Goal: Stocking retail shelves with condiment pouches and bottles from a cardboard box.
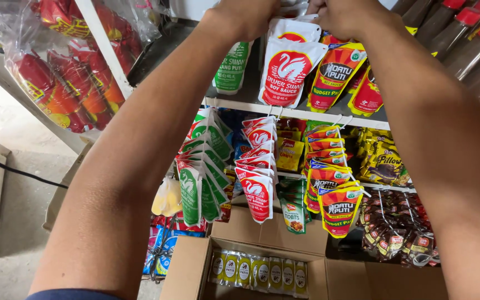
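Observation:
Both my arms reach up to the top of a shop display. My left hand (245,14) and my right hand (344,14) are closed at the upper edge of the picture, pinching the top of a white and red sauce pouch (287,72) that hangs down from them. An orange and red pouch (333,78) and a green and white pouch (232,68) hang right beside it. The fingertips are cut off by the frame edge.
Rows of hanging pouches fill the hooks below: green (202,166), red and white (258,166), orange (334,183). An open cardboard box (187,272) holds a row of small bottles (256,272). Bagged red snacks (68,83) hang at left, dark bottles (462,28) at upper right.

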